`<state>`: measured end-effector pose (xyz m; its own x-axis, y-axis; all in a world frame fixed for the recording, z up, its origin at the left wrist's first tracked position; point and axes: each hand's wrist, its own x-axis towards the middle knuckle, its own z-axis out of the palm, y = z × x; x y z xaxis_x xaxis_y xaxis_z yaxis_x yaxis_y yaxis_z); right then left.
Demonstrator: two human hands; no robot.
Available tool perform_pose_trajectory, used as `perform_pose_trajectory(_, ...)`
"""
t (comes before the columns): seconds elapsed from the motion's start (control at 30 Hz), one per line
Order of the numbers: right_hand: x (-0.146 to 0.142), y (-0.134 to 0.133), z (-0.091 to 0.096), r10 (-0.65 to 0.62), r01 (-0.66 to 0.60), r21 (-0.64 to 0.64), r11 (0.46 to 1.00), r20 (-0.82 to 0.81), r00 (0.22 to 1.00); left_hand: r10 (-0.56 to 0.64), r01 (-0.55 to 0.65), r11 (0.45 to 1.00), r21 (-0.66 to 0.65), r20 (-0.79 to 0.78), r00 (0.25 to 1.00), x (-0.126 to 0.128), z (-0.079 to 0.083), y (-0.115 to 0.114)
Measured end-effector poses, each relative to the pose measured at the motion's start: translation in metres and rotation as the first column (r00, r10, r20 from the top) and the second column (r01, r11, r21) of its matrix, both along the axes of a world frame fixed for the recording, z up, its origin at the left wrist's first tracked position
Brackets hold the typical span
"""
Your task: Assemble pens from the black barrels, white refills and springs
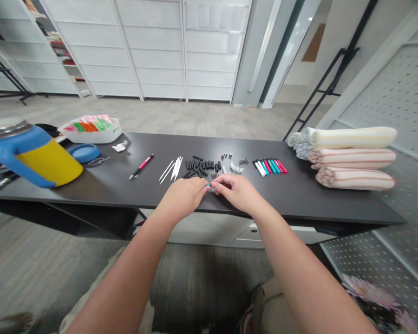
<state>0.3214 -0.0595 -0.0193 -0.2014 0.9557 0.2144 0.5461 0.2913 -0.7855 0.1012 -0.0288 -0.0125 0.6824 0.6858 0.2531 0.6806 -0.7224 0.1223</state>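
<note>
My left hand [185, 194] and my right hand [239, 191] meet above the front of the dark table, fingertips almost touching. Between them shows a small piece of a teal pen barrel [208, 184], pinched by the left fingers; most of it is hidden. The right thumb and forefinger are closed at its end, on something too small to make out. Just beyond lie black pen parts [197, 164], thin white refills [177, 168] and small clear pieces [237, 168]. Farther right is a row of white, teal and red pen barrels [270, 167]. A red and black pen [141, 166] lies to the left.
On the left stand a blue and yellow jug [52, 160], its blue lid [84, 153] and a white basket [101, 134] of colourful packets. Rolled towels [353, 157] are stacked at the right end of the dark table [316, 202]. A pegboard [393, 102] stands at right.
</note>
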Motion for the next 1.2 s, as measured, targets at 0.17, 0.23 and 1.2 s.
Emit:
perform_pose_trajectory(0.17, -0.0017, -0.0007, -0.0003, -0.012, 0.012, -0.003, 1.0, -0.036, 0.999, -0.009, 0.009, 1.0, -0.008, 0.022, 1.0, -0.0012, 0.0011, -0.0017)
perform_pose_trajectory(0.23, -0.0023, -0.0014, 0.0, -0.023, 0.023, 0.008, 1.0, -0.013, 1.0, -0.002, 0.002, 1.0, 0.005, 0.021, 1.0, -0.0018, 0.0006, -0.0026)
perform_pose_trajectory(1.2, 0.0016, -0.0014, -0.0026, -0.033, 0.034, 0.01, 0.999, -0.062, 0.998, 0.047, -0.047, 0.999, 0.01, 0.04, 0.998, -0.0046, -0.0005, -0.0042)
